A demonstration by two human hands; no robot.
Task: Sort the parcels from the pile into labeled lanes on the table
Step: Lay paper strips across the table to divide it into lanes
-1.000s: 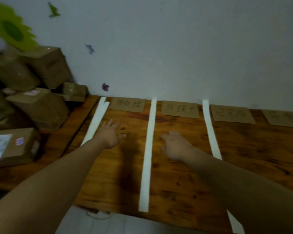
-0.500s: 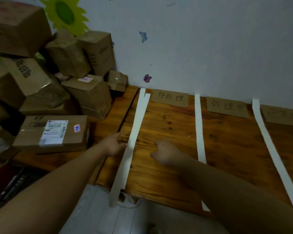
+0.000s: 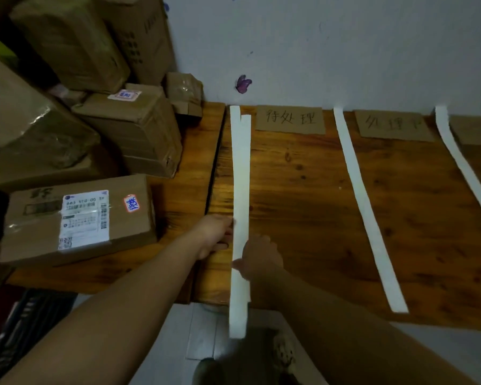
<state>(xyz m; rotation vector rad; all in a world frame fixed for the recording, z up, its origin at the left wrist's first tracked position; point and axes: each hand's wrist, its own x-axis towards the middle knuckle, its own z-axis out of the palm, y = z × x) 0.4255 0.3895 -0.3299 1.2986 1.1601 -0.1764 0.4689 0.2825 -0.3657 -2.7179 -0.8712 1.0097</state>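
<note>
Your grips have shifted left onto the leftmost paper strip [image 3: 240,176]: left grip [image 3: 215,236] flat, released, touching its edge; right grip [image 3: 258,257] curled over it, pinch unclear. Nearest parcel [image 3: 78,218] sits on the worktop [image 3: 184,190] just left: stiff taped cardboard, likely light; take opposite sides.

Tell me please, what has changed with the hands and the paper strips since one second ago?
Both hands moved left to the leftmost white strip: the left hand now touches its left edge, the right hand seems to pinch it. Parcels, cardboard labels and other strips stayed unmoved.
</note>
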